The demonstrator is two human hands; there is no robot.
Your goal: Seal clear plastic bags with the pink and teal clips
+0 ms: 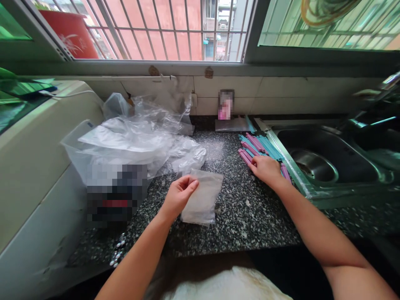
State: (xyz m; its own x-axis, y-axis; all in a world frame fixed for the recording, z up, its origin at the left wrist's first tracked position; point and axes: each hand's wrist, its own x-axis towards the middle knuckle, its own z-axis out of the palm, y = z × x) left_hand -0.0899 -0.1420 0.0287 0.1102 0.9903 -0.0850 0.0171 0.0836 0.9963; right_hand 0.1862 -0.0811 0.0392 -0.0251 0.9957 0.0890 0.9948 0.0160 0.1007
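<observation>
Near the middle of the counter, my left hand (183, 192) pinches the upper left edge of a small clear plastic bag (204, 198), its thumb on top. The bag looks flat and hangs just over the speckled stone. On the right, my right hand (266, 168) is on a spread of pink and teal plastic strips (265, 146) beside the sink. Its fingers are curled down among the pink strips at the near end; the fingertips are partly hidden, so I cannot make out which strip, if any, they grip.
Large crumpled clear plastic bags (134, 141) cover the left of the speckled counter (243, 212). A steel sink (325, 146) borders the strips. A blurred-out picture (226, 105) leans against the tiled wall, with a flat clear sheet (233, 125) before it. A white appliance (46, 166) stands left.
</observation>
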